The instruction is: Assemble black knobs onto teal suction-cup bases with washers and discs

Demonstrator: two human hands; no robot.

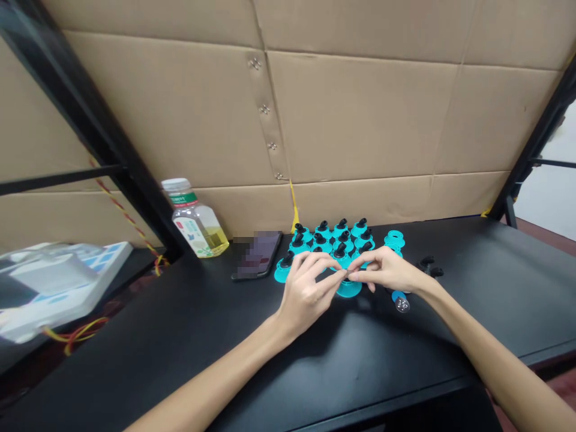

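Several turquoise round bases with black angled nozzles [341, 249] stand in rows on the black table. At the front of the group, my left hand [310, 288] and my right hand [382, 270] meet, fingertips pinched together above a turquoise base [349, 290]. Whatever lies between the fingertips is too small and covered to make out. Beyond my right hand is a stack of turquoise rings [395, 239]. A small clear container [402, 304] with shiny bits and a blue part sits below my right wrist. Loose black nozzles [431, 267] lie to the right of it.
A bottle of yellow liquid [198, 225] and a dark phone [258, 255] rest to the left on the black table [216, 336]. A cardboard wall [360, 120] rises behind. White equipment [67, 288] with red and yellow wires is at far left, past a black metal post.
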